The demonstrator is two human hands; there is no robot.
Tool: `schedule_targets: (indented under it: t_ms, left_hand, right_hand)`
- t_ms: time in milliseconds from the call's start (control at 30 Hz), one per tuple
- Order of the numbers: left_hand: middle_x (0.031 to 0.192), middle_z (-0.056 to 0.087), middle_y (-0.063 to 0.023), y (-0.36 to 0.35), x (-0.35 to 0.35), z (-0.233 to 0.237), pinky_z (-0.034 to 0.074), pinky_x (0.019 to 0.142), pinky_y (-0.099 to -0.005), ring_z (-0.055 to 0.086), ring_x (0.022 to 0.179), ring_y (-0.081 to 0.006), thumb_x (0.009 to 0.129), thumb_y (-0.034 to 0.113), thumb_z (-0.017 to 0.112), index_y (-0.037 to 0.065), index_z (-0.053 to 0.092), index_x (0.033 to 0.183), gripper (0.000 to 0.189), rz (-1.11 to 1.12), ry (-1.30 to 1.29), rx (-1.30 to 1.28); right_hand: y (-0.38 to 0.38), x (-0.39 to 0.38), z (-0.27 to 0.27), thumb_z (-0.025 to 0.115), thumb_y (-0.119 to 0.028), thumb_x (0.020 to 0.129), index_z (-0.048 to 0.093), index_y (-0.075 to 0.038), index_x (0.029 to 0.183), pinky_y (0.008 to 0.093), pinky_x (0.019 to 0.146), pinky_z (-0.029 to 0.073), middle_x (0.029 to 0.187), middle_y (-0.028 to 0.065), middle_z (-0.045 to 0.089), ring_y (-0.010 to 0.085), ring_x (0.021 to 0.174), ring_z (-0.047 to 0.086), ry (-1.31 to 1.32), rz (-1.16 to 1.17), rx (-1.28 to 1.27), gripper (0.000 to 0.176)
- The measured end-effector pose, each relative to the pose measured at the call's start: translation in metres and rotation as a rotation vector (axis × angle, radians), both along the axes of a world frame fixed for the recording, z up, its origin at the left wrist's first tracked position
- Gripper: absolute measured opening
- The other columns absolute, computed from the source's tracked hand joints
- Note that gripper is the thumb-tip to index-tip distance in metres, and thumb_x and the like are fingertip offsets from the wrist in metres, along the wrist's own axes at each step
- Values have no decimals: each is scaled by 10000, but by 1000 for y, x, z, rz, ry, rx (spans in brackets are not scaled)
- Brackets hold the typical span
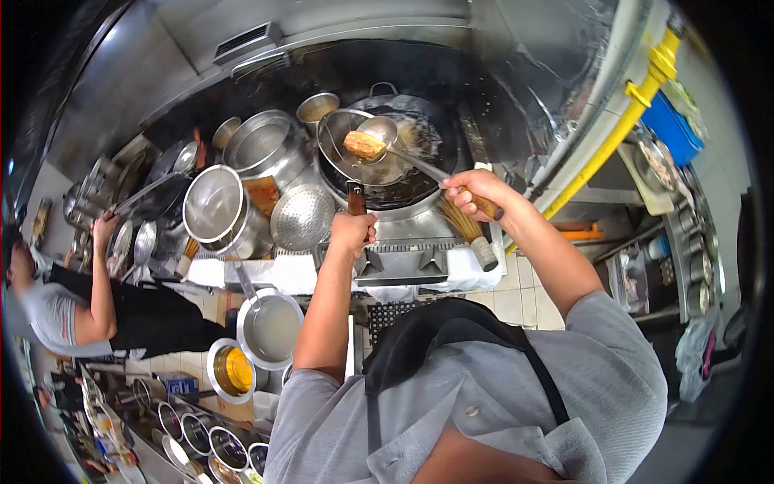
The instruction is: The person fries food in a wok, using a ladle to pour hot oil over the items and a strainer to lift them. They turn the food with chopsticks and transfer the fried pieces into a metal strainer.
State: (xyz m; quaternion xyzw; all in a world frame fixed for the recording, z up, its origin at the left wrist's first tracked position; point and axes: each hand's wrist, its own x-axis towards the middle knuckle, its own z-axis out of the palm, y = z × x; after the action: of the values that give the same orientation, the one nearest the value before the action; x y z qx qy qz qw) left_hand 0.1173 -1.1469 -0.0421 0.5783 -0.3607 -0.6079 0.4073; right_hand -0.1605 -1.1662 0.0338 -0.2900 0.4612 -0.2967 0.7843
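Note:
My left hand is wrapped round the wooden handle of a wire strainer, which is held over a big wok of bubbling oil. A golden-brown fried piece of food sits in the strainer. My right hand grips the wooden handle of a ladle. The ladle's bowl overlaps the strainer, right at the fried piece. Below my right hand, a bamboo wok brush leans at the stove's front edge.
Left of the wok stand a perforated skimmer, a fine sieve and a large metal pot. Another person works at the far left with a ladle. A yellow pipe runs along the right; bowls of yellow liquid and cloudy liquid sit low left.

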Motion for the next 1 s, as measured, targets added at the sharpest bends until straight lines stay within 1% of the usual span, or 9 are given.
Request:
schedule_targets:
  t_ms: [100, 167, 333, 567, 733, 833, 900, 967, 1000]
  left_hand:
    - [556, 510, -30, 13, 21, 7, 377, 370, -273, 459, 407, -129, 765, 32, 658, 19, 537, 733, 126, 123, -170, -109]
    - [521, 508, -39, 14, 47, 8, 384, 362, -277, 456, 379, -124, 760, 45, 668, 21, 538, 692, 148, 188, -287, -124]
    - [897, 626, -296, 22, 131, -5, 481, 798, -446, 596, 909, -452, 690, 123, 672, -95, 564, 898, 319, 396, -905, -255]
    - [945, 618, -300, 56, 164, 31, 462, 834, -462, 589, 952, -444, 778, 138, 615, -71, 557, 987, 301, 514, -977, -214]
    - [870, 638, -271, 51, 175, 1, 478, 756, -433, 627, 860, -412, 799, 126, 620, -70, 576, 951, 251, 577, -974, -257]
    - [852, 635, -273, 54, 171, -1, 472, 760, -434, 616, 855, -429, 808, 114, 608, -71, 571, 925, 222, 588, -965, -248]
    - [858, 621, -291, 53, 171, -19, 461, 787, -470, 600, 867, -449, 807, 107, 596, -73, 541, 952, 238, 569, -921, -268]
    - [766, 625, -214, 50, 183, -55, 493, 650, -433, 631, 704, -359, 822, 98, 585, -57, 524, 906, 186, 554, -720, -332]
    - [680, 574, -104, 64, 162, -9, 462, 474, -343, 572, 539, -205, 840, 71, 557, -20, 504, 857, 107, 540, -341, -171]
  right_hand:
    - [2, 21, 9, 532, -103, 898, 475, 15, 1021, 187, 326, 271, 674, 22, 484, 32, 421, 368, -58, 31, 78, 180]
    - [3, 38, 20, 547, -102, 888, 465, -43, 823, 187, 330, 306, 672, 11, 484, 25, 430, 385, -10, 81, -38, 120]
    - [-5, 90, 9, 522, -100, 906, 465, -46, 856, 190, 338, 284, 671, 1, 476, 22, 449, 382, -68, 167, 7, 93]
    - [2, 177, -82, 629, -85, 818, 550, 8, 829, 288, 353, 381, 594, 57, 527, 118, 416, 476, 359, 264, -300, 123]
    - [34, 187, -131, 575, -195, 802, 599, -11, 991, 460, 799, 479, 878, 265, 631, 441, 884, 600, 989, 496, -910, 265]
    - [47, 178, -136, 554, -171, 806, 579, -23, 1043, 476, 824, 463, 903, 275, 624, 447, 921, 587, 1018, 386, -894, 281]
    - [47, 162, -122, 579, -170, 820, 541, -36, 1134, 446, 677, 514, 811, 224, 641, 383, 741, 639, 960, 317, -1046, 343]
    - [55, 151, -62, 607, -133, 835, 531, -69, 1190, 354, 443, 473, 686, 92, 592, 206, 496, 566, 650, 251, -554, 369]
    - [53, 139, -59, 615, -117, 840, 536, -82, 1199, 301, 389, 414, 653, 41, 539, 134, 456, 488, 505, 176, -487, 369]
